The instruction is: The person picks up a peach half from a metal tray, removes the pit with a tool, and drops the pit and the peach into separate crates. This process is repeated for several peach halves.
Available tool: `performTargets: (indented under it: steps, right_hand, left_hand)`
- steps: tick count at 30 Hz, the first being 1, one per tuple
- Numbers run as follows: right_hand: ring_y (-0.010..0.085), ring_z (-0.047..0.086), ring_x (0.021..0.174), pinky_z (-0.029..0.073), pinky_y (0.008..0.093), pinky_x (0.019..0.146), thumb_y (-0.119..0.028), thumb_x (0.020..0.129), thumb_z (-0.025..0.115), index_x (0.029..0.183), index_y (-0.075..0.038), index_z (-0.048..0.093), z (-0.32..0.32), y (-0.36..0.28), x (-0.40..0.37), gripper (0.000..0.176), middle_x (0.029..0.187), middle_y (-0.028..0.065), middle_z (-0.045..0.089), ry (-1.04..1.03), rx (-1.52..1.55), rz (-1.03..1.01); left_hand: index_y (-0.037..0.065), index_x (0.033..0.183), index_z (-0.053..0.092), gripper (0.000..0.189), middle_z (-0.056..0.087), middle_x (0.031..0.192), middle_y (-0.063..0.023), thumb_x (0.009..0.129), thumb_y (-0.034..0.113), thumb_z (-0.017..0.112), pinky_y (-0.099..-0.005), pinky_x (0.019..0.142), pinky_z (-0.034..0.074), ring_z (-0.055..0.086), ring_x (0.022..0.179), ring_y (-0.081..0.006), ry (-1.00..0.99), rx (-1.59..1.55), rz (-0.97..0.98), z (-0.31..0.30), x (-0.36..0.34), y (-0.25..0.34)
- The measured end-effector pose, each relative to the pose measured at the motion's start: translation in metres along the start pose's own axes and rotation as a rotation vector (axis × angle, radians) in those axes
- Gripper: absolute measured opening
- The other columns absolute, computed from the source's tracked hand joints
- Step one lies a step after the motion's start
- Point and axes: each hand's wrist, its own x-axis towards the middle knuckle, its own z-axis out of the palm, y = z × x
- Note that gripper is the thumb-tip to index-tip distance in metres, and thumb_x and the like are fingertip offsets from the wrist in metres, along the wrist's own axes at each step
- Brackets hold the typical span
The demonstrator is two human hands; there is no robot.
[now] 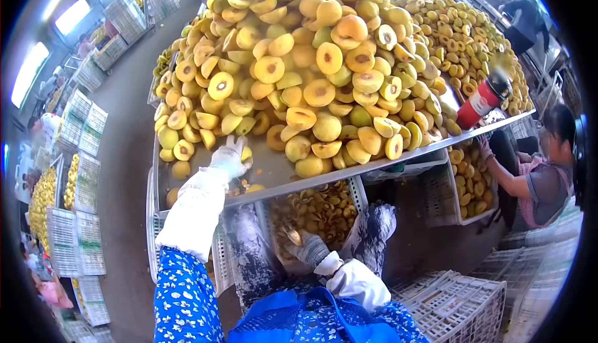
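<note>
A large heap of halved yellow peaches (299,75) covers the metal table (274,162) in front of me, many with their cut faces showing. My left hand (229,158), in a white glove, is at the heap's near left edge. Its fingers are closed on a peach half (246,154). Lower down, between my knees, my right hand (309,251) wears a grey knit glove. It is closed around a small, blurred tool (293,236) with a tan and metallic look. Under that hand is a crate (359,193) full of peach pieces.
A red bottle (478,104) with a black top stands at the table's right edge. At right, a person (542,181) sits by another crate (461,220) of peaches. White crates (455,305) are stacked at lower right, with more crates (75,237) along the left.
</note>
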Motion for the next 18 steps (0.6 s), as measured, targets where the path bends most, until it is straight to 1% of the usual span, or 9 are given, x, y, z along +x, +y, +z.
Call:
performTargets:
  steps: [3,5,7,9,10,11,13,14,18]
  right_hand:
    - [0.0425,0.059,0.081,0.047,0.0457,0.066,-0.041,0.08,0.062,0.109,-0.006,0.048,-0.02,-0.046,-0.021,0.048,0.086,0.0233,0.062,0.02,-0.123,0.001]
    - [0.0438,0.059,0.076,0.045,0.0482,0.061,-0.04,0.082,0.06,0.105,-0.007,0.047,-0.025,-0.055,-0.035,0.042,0.081,0.0231,0.061,0.092,-0.066,-0.039]
    - [0.0439,0.056,0.065,0.041,0.0479,0.052,-0.031,0.087,0.056,0.097,-0.009,0.047,-0.025,-0.052,-0.038,0.026,0.07,0.0228,0.057,0.264,0.011,-0.25]
    - [0.0447,0.054,0.065,0.04,0.0482,0.051,-0.03,0.087,0.055,0.094,-0.009,0.046,-0.032,-0.063,-0.044,0.024,0.067,0.0228,0.055,0.334,0.031,-0.314]
    - [0.0453,0.054,0.065,0.04,0.0492,0.05,-0.03,0.088,0.055,0.094,-0.009,0.046,-0.032,-0.067,-0.044,0.024,0.068,0.023,0.056,0.402,-0.084,-0.349]
    - [0.046,0.054,0.066,0.039,0.0503,0.05,-0.03,0.088,0.055,0.093,-0.009,0.046,-0.031,-0.069,-0.046,0.024,0.069,0.0233,0.056,0.468,-0.201,-0.379]
    - [0.0441,0.055,0.061,0.04,0.0516,0.049,-0.033,0.089,0.052,0.092,-0.008,0.046,-0.039,-0.092,-0.062,0.026,0.065,0.0232,0.057,0.408,-0.2,-0.327]
    - [0.0433,0.056,0.059,0.04,0.0515,0.048,-0.035,0.089,0.052,0.092,-0.008,0.047,-0.042,-0.104,-0.061,0.027,0.063,0.023,0.057,0.41,-0.237,-0.336]
    - [0.0401,0.056,0.053,0.04,0.0509,0.047,-0.036,0.09,0.048,0.09,-0.008,0.048,-0.042,-0.117,-0.062,0.028,0.056,0.0214,0.055,0.433,-0.3,-0.361]
  left_hand:
    - [0.01,0.12,0.044,0.056,0.053,0.104,-0.0181,0.075,0.037,0.063,-0.042,0.082,0.047,0.058,0.094,-0.0337,0.038,-0.114,-0.006,0.006,-0.015,-0.014]
    - [0.007,0.108,0.055,0.045,0.06,0.078,-0.0111,0.079,0.041,0.062,-0.0327,0.069,0.05,0.061,0.078,-0.0247,0.027,-0.771,-0.225,-0.022,-0.045,-0.002]
    - [0.007,0.107,0.055,0.048,0.061,0.083,-0.0098,0.083,0.048,0.057,-0.0276,0.058,0.048,0.059,0.07,-0.0207,-0.215,-1.638,-0.308,-0.035,-0.073,-0.006]
    - [0.006,0.104,0.057,0.05,0.062,0.08,-0.0098,0.086,0.052,0.05,-0.0258,0.044,0.045,0.056,0.052,-0.019,-0.042,-2.259,-0.426,-0.029,-0.106,0.015]
    - [0.007,0.101,0.057,0.056,0.061,0.075,-0.0067,0.087,0.059,0.044,-0.0203,0.039,0.038,0.052,0.049,-0.0133,-0.027,-2.221,-0.274,-0.028,-0.117,0.023]
    - [0.007,0.1,0.057,0.056,0.062,0.076,-0.0069,0.087,0.059,0.041,-0.0197,0.038,0.037,0.052,0.049,-0.013,0.061,-2.174,-0.275,-0.025,-0.13,0.037]
    - [0.007,0.099,0.058,0.058,0.063,0.079,-0.0075,0.089,0.06,0.037,-0.0186,0.037,0.036,0.053,0.05,-0.0123,0.229,-2.075,-0.264,-0.019,-0.151,0.059]
    - [0.007,0.1,0.057,0.059,0.065,0.08,-0.008,0.09,0.06,0.033,-0.0191,0.036,0.035,0.055,0.051,-0.0128,0.088,-2.066,-0.09,-0.007,-0.152,0.052]
    - [0.003,0.099,0.057,0.06,0.063,0.074,-0.0104,0.089,0.059,0.036,-0.0193,0.038,0.039,0.053,0.044,-0.0125,0.044,-2.173,-0.098,0.003,-0.163,0.076]
